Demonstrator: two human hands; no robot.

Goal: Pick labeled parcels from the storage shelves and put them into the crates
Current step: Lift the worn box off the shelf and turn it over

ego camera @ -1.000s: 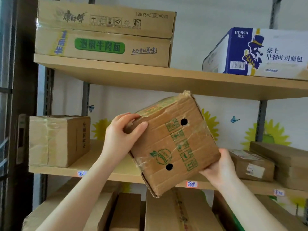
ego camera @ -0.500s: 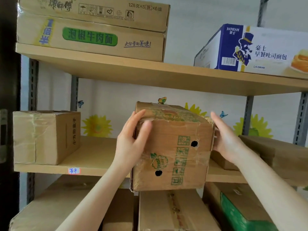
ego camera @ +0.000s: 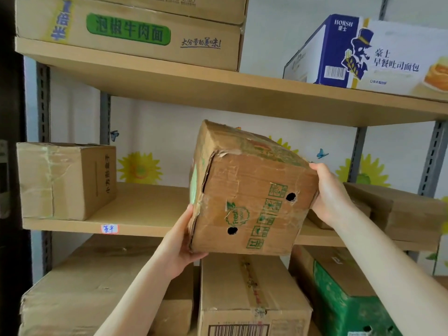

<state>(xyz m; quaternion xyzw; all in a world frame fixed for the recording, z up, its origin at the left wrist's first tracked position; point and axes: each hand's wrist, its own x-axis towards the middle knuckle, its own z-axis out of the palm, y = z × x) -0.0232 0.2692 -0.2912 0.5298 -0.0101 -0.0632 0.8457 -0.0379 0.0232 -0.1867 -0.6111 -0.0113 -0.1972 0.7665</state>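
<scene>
A large yellow sunflower sticker (ego camera: 139,167) brightens a white wall (ego camera: 169,132). Just up-left of it sits a small blue butterfly sticker (ego camera: 114,135). To its left stands a plain brown taped cardboard box (ego camera: 65,180). High above it is a tan noodle carton with a green label (ego camera: 128,32), far to its upper right a blue-and-white bread carton (ego camera: 363,52), and below it a small white handwritten tag (ego camera: 109,229).

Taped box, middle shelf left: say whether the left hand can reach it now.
Probably not now: the left hand grips the holed carton's lower corner; otherwise nothing stands before the taped box.

Wood-board shelving (ego camera: 218,93) w/ grey slotted metal uprights (ego camera: 432,154); white wall (ego camera: 169,132) behind, sunflower decals (ego camera: 139,167) & butterfly decals (ego camera: 322,154).
</scene>
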